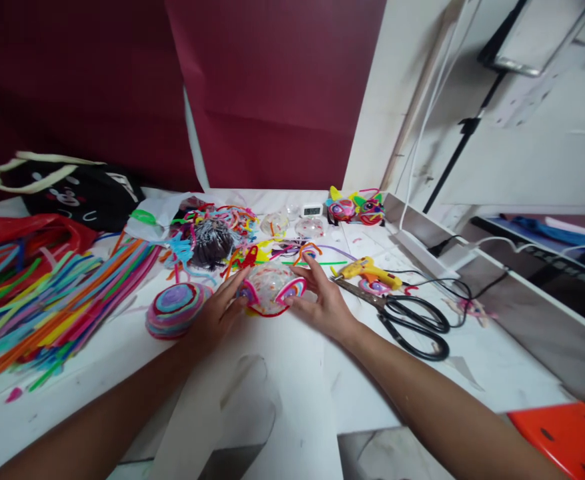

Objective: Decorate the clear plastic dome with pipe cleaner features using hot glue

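A clear, rounded plastic shell (267,283) sits between my two hands over the white table. Pink, purple and red pipe-cleaner loops are fixed on its left and right sides, and a red pipe cleaner runs along its lower edge. My left hand (219,307) grips the left side, thumb at the pink loop. On the other side my right hand (326,301) grips it with the thumb at the right loop and a finger raised above. A coiled pipe-cleaner dome (178,307) in pink, purple and blue lies beside my left hand.
Black-handled scissors (402,317) and a yellow glue gun (369,270) with a cord lie to the right. Loose pipe cleaners (67,293) cover the left. Behind are a small digital clock (312,211), clear shells (275,224) and finished colourful figures (356,208). A phone stand (467,127) rises right.
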`<state>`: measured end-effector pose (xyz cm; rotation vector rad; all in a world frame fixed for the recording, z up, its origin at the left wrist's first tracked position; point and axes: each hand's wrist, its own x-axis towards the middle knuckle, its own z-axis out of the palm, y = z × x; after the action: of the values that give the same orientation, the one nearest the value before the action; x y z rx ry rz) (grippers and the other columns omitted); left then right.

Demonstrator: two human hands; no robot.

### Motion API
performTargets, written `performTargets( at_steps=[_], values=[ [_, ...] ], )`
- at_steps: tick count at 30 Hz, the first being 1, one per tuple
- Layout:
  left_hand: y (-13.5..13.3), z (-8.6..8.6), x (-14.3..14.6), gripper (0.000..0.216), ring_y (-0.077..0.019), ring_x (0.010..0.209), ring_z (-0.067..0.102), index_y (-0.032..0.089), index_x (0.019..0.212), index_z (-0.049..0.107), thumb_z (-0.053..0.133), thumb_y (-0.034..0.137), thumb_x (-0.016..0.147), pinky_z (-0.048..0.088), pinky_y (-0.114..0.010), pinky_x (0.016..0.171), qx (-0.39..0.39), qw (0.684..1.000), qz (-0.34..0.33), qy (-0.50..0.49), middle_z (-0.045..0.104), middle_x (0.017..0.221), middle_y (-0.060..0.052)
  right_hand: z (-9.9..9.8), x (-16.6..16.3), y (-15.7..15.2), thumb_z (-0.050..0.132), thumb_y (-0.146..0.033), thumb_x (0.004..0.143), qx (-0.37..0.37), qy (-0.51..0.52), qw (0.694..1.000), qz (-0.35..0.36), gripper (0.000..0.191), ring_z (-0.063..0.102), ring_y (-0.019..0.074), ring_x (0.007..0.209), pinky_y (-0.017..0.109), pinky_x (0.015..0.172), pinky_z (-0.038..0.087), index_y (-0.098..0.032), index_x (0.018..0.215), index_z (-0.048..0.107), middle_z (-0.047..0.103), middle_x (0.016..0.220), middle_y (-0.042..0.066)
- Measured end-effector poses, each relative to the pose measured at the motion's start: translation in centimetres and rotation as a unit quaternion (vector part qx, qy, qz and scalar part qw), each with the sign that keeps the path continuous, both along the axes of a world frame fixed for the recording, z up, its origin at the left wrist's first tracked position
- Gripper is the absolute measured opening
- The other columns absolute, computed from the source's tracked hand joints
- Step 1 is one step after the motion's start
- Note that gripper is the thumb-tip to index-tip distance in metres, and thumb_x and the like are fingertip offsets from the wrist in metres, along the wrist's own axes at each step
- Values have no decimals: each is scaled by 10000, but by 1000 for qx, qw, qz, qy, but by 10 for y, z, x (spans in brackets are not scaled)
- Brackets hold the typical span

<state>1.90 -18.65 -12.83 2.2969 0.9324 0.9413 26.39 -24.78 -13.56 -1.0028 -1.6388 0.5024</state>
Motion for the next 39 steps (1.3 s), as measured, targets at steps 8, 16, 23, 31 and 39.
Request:
performTargets(
  at_steps=[8,16,23,31,39],
  values=[
    [-2,2,1,676,-305,1386,371,194,1506,294,449,509,929,324,-409,1124,-64,998,18,-20,396,1523,-92,12,-3,1,804,-395,689,-48,95,994,8,519,639,228,1113,406,1005,473,-219,1055,481,647,1197,125],
    [-4,4,3,740,-318,1392,356,168,1515,268,462,546,909,330,-407,1123,-104,994,30,-21,389,1524,-109,11,-1,2,799,-375,695,-81,99,992,-10,507,666,227,1029,384,970,495,-185,1122,602,698,1103,86],
    [-2,-1,2,730,-304,1377,387,170,1514,269,463,536,913,312,-416,1132,-98,994,29,-37,367,1533,-128,7,1,6,773,-325,737,-53,51,997,-30,515,670,225,972,368,920,516,-185,1214,637,704,1130,91],
    [-5,3,4,712,-291,1381,376,119,1476,352,455,542,913,301,-374,1134,-76,996,41,-14,405,1511,-125,3,5,11,705,-333,803,-39,15,999,-10,541,623,253,1121,393,992,471,-205,1315,586,652,1257,117],
    [-3,8,8,732,-297,1348,419,94,1454,392,469,562,896,316,-372,1119,-71,997,36,-16,455,1475,-135,2,9,15,673,-309,809,-55,21,998,12,506,579,260,1178,403,1018,437,-215,1301,603,625,1302,111]
  ],
)
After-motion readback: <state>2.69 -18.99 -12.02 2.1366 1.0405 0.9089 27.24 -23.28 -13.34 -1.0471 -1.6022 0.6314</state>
